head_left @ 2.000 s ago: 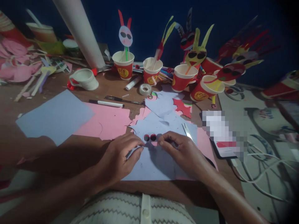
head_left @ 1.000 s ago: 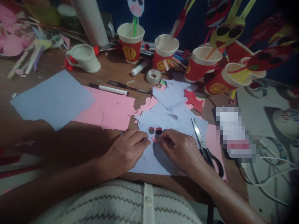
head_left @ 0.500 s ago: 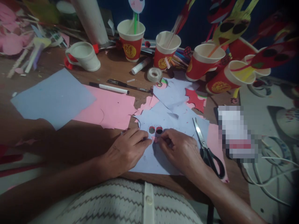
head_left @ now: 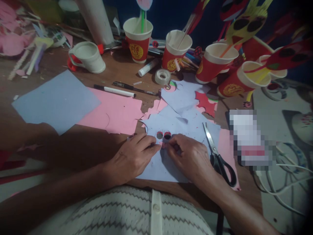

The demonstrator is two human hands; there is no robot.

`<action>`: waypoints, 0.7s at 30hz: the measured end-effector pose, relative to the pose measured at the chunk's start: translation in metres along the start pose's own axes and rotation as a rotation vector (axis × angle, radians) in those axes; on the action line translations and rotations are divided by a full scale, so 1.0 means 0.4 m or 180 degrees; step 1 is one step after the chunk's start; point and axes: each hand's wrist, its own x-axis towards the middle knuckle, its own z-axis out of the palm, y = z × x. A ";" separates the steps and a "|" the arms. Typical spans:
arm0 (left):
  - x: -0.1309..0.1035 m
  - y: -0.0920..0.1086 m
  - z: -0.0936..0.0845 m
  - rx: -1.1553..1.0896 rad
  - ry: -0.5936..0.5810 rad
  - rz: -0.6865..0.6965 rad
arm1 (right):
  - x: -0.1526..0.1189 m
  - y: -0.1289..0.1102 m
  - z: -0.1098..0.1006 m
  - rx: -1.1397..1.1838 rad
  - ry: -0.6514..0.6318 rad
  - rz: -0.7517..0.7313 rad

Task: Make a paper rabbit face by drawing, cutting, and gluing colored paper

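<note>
Now the bare L hand point(head_left: 137, 156) sits closer in than 2 s ago, thumb & index at the small pink paper piece point(head_left: 162, 144), opp. the curled R hand point(head_left: 189, 155); prob. steadying it. Firm pinch? Can't tell, either hand. Round black eyes, red-topped point(head_left: 159, 135), just beyond grip; black-handled metal scissors point(head_left: 214, 149) R of it.

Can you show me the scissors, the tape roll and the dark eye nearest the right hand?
Scissors point(head_left: 214, 149): head view, on the pivot where blades meet handles.
Tape roll point(head_left: 157, 79): head view, on the ring's outer side.
Dark eye point(head_left: 167, 136): head view, on its black lower part.
</note>
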 end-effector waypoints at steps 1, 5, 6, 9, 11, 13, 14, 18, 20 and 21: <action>0.000 0.000 0.000 0.0008 -0.0010 0.0005 | 0.000 0.000 0.000 -0.0019 0.0008 -0.0001; 0.002 0.000 -0.001 0.0032 -0.0014 0.0044 | 0.002 -0.002 -0.002 -0.0043 0.0004 0.0010; 0.002 0.000 -0.002 0.0024 -0.0005 0.0043 | 0.002 -0.002 -0.002 -0.0040 -0.0012 0.0012; 0.005 0.000 -0.003 0.0006 -0.0016 0.0047 | 0.003 -0.003 -0.004 -0.0032 -0.0020 -0.0007; 0.005 -0.001 -0.003 0.0009 -0.0046 0.0064 | 0.003 -0.003 -0.004 -0.0035 0.0005 -0.0023; 0.005 -0.002 -0.002 0.0010 -0.0075 0.0067 | 0.003 -0.002 -0.003 -0.0048 0.0031 -0.0034; 0.004 -0.002 -0.001 0.0009 -0.0093 0.0065 | 0.003 -0.002 -0.002 -0.0058 0.0027 -0.0038; 0.000 -0.001 0.002 0.0074 -0.0095 0.0046 | 0.003 -0.002 -0.003 -0.0062 -0.0040 -0.0033; -0.002 -0.002 0.004 0.0140 -0.0076 0.0051 | 0.002 -0.002 -0.004 -0.0053 -0.0071 -0.0029; -0.003 -0.002 0.005 0.0164 -0.0081 0.0064 | 0.002 -0.003 -0.004 -0.0054 -0.0079 -0.0027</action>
